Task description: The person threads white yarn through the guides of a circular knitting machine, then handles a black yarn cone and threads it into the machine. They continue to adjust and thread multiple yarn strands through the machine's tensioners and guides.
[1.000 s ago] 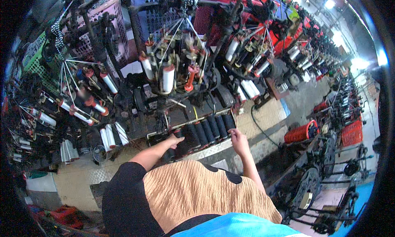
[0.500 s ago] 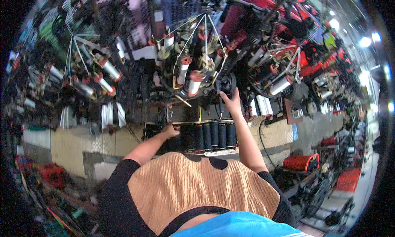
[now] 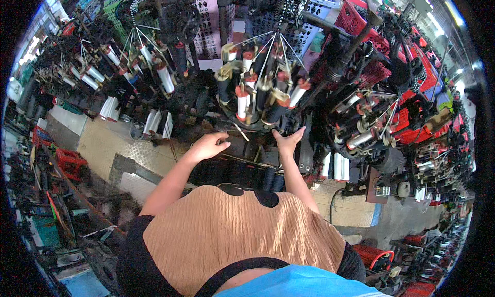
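Observation:
I stand before a braiding machine head [image 3: 263, 98] ringed with white and black thread bobbins on red-tipped spindles, threads rising to one point above. My left hand [image 3: 209, 146] hovers open, palm down, just left of and below the ring of bobbins, touching nothing. My right hand [image 3: 289, 141] is raised with fingers spread against the lower edge of the bobbin ring, holding nothing that I can see. A row of black bobbins [image 3: 242, 174] lies below my hands, partly hidden by my forearms.
More braiding heads with white bobbins [image 3: 154, 80] stand at left and one with red parts [image 3: 371, 126] at right. Pink, blue and red plastic crates [image 3: 356, 15] are stacked behind. A metal floor plate [image 3: 118, 147] lies lower left.
The view has swung left and closer to the machine. My left hand lifted off the row of black bobbins, and my right hand dropped slightly to the ring's lower edge.

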Action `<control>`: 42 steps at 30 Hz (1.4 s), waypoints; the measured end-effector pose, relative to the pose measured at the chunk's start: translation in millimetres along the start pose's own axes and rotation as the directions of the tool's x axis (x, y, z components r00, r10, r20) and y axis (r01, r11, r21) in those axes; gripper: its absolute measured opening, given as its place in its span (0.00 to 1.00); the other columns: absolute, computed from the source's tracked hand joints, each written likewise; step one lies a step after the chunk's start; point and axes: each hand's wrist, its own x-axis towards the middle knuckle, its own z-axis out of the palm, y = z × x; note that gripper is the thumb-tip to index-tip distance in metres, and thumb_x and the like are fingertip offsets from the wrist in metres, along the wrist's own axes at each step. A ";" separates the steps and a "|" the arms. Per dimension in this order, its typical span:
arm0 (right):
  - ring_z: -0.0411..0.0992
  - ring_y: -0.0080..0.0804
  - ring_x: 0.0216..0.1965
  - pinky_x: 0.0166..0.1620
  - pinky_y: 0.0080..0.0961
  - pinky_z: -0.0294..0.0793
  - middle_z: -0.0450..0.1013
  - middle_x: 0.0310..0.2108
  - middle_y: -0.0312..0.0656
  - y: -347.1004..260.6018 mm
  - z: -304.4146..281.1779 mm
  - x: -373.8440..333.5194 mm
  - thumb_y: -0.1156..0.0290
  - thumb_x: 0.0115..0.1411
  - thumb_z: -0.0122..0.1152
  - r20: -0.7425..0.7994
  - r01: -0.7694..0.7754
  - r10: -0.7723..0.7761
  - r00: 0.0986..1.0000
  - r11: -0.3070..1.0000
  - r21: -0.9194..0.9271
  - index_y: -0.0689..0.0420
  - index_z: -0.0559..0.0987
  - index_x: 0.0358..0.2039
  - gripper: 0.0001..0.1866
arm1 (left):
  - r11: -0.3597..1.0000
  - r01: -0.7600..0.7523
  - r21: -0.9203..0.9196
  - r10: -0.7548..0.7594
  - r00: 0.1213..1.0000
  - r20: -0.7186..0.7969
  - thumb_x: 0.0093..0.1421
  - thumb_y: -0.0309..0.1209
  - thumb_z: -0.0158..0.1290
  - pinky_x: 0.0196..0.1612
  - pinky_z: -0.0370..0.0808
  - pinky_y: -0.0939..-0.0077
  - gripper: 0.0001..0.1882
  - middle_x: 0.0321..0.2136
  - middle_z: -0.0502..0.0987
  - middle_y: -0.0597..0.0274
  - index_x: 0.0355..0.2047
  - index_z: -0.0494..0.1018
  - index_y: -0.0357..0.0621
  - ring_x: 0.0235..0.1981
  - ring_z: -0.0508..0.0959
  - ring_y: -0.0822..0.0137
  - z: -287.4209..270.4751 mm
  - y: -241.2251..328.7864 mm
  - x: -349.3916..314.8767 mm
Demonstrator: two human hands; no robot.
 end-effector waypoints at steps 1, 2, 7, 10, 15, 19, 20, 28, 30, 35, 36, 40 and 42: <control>0.40 0.52 0.72 0.71 0.33 0.43 0.38 0.70 0.63 1.2 1.8 -0.1 0.63 0.39 0.81 -0.011 -0.039 0.039 0.999 0.999 0.025 0.70 0.36 0.68 0.70 | 0.997 -0.022 -0.075 0.019 0.999 -0.040 0.62 0.41 0.56 0.47 0.76 0.67 0.22 0.44 0.81 0.52 0.50 0.74 0.39 0.43 0.81 0.59 -4.0 13.4 -1.9; 0.40 0.52 0.72 0.71 0.33 0.43 0.38 0.70 0.63 3.1 3.6 0.1 0.63 0.39 0.80 -0.018 -0.015 0.016 1.000 0.998 0.057 0.70 0.36 0.68 0.70 | 0.984 -0.076 -0.161 0.063 0.994 -0.086 0.63 0.39 0.56 0.47 0.76 0.68 0.21 0.44 0.81 0.53 0.50 0.74 0.38 0.42 0.81 0.61 -7.5 24.7 -2.4; 0.43 0.53 0.71 0.71 0.35 0.46 0.40 0.69 0.62 11.5 8.2 0.3 0.65 0.39 0.79 -0.060 0.025 -0.022 0.998 0.998 0.059 0.69 0.37 0.68 0.68 | 0.977 -0.113 -0.179 0.094 0.989 -0.113 0.63 0.36 0.57 0.45 0.77 0.70 0.17 0.40 0.82 0.55 0.48 0.76 0.37 0.39 0.81 0.66 -22.5 49.3 -2.6; 0.46 0.53 0.69 0.69 0.36 0.49 0.43 0.68 0.62 13.2 6.0 0.0 0.64 0.39 0.78 -0.067 0.056 -0.055 0.996 0.998 0.019 0.70 0.40 0.68 0.66 | 0.977 -0.111 -0.182 0.094 0.991 -0.097 0.63 0.36 0.57 0.45 0.77 0.70 0.17 0.39 0.82 0.55 0.47 0.76 0.37 0.38 0.81 0.66 -28.3 45.8 0.1; 0.48 0.52 0.69 0.69 0.34 0.51 0.44 0.67 0.62 13.9 0.3 1.4 0.62 0.41 0.77 -0.046 0.064 -0.065 0.997 0.998 -0.007 0.71 0.41 0.68 0.64 | 0.972 -0.126 -0.197 0.118 0.992 -0.050 0.63 0.36 0.56 0.44 0.77 0.71 0.17 0.38 0.82 0.56 0.47 0.76 0.37 0.38 0.81 0.67 -34.5 37.0 8.5; 0.49 0.52 0.68 0.68 0.35 0.52 0.45 0.67 0.63 17.3 -0.8 2.8 0.61 0.41 0.77 -0.028 0.039 -0.038 0.999 0.999 0.014 0.70 0.41 0.68 0.65 | 0.960 -0.144 -0.241 0.150 0.989 0.005 0.63 0.37 0.56 0.43 0.77 0.71 0.17 0.37 0.82 0.56 0.47 0.76 0.37 0.36 0.81 0.66 -39.5 35.8 16.1; 0.49 0.52 0.68 0.68 0.35 0.52 0.45 0.67 0.62 18.4 0.2 2.6 0.61 0.41 0.77 -0.033 0.054 -0.053 0.998 0.999 0.001 0.70 0.41 0.68 0.65 | 0.966 -0.145 -0.216 0.152 0.988 0.013 0.64 0.36 0.56 0.43 0.77 0.71 0.17 0.36 0.82 0.56 0.48 0.76 0.37 0.36 0.81 0.67 -40.9 35.2 17.8; 0.51 0.51 0.66 0.67 0.35 0.52 0.48 0.65 0.61 25.1 1.5 3.0 0.60 0.40 0.78 -0.056 0.075 -0.077 0.995 0.997 -0.034 0.71 0.43 0.67 0.65 | 0.970 -0.153 -0.189 0.154 0.988 -0.006 0.64 0.35 0.56 0.40 0.77 0.71 0.15 0.36 0.82 0.56 0.46 0.76 0.37 0.35 0.82 0.67 -42.5 24.1 38.9; 0.52 0.50 0.66 0.67 0.35 0.52 0.49 0.64 0.61 25.0 1.4 4.3 0.61 0.40 0.78 -0.064 0.088 -0.089 0.994 0.996 -0.017 0.71 0.43 0.67 0.64 | 0.972 -0.135 -0.190 0.133 0.991 -0.021 0.64 0.36 0.56 0.39 0.77 0.71 0.15 0.36 0.82 0.56 0.46 0.77 0.38 0.34 0.82 0.67 -40.1 23.4 46.4; 0.60 0.53 0.61 0.64 0.35 0.59 0.58 0.59 0.61 20.7 -3.4 6.3 0.62 0.38 0.78 -0.119 0.134 -0.148 0.982 0.984 -0.114 0.73 0.52 0.64 0.60 | 0.985 -0.145 -0.090 0.137 0.987 -0.086 0.62 0.36 0.57 0.39 0.77 0.71 0.15 0.36 0.82 0.54 0.45 0.77 0.39 0.33 0.82 0.65 -32.3 22.1 60.5; 0.59 0.53 0.62 0.65 0.35 0.59 0.58 0.59 0.61 17.1 -6.1 4.7 0.61 0.38 0.79 -0.070 0.114 -0.122 0.990 0.988 -0.103 0.73 0.51 0.64 0.60 | 0.984 -0.159 -0.075 0.149 0.981 -0.124 0.61 0.36 0.57 0.39 0.77 0.72 0.17 0.36 0.82 0.54 0.47 0.76 0.40 0.34 0.83 0.65 -29.9 21.4 63.3; 0.64 0.53 0.60 0.62 0.37 0.63 0.62 0.59 0.59 -23.7 -26.9 -3.4 0.67 0.44 0.74 -0.069 0.164 -0.176 0.982 0.974 -0.158 0.69 0.57 0.63 0.50 | 0.981 -0.189 -0.041 0.174 0.956 -0.236 0.59 0.38 0.57 0.41 0.77 0.60 0.16 0.37 0.81 0.50 0.45 0.76 0.43 0.38 0.82 0.52 -15.1 17.3 76.0; 0.66 0.52 0.59 0.61 0.37 0.64 0.66 0.58 0.58 -65.0 -37.8 -6.9 0.71 0.49 0.70 -0.076 0.177 -0.182 0.980 0.982 -0.066 0.68 0.62 0.61 0.40 | 0.979 -0.198 0.042 0.202 0.951 -0.233 0.59 0.39 0.57 0.41 0.76 0.55 0.16 0.37 0.81 0.48 0.44 0.76 0.43 0.38 0.81 0.47 -4.8 17.0 87.0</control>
